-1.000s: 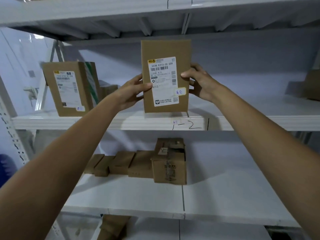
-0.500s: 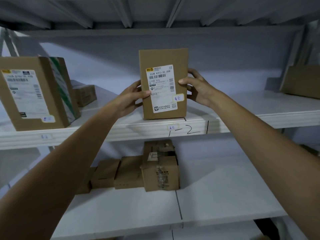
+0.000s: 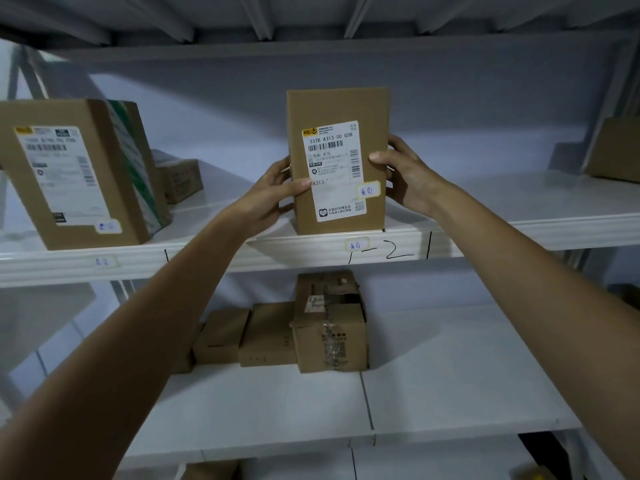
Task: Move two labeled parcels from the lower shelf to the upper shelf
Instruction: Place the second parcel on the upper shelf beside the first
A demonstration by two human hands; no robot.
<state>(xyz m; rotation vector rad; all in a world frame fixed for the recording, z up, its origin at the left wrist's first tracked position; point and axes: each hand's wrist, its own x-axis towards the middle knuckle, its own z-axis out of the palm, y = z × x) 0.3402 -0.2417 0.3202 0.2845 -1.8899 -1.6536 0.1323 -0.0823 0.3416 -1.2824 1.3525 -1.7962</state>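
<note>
Cardboard parcel (image 3: 337, 161) (upright) clasped by both hands' grip.

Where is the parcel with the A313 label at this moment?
In the head view, the A313 parcel stands upright at the front edge of the upper shelf, centre frame, held between the left hand and right hand.

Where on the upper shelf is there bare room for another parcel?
Bare upper shelf runs from the held parcel right to the corner box. A narrower gap lies between the left hand and the small box. The far left is crowded by the large labeled parcel.
</note>
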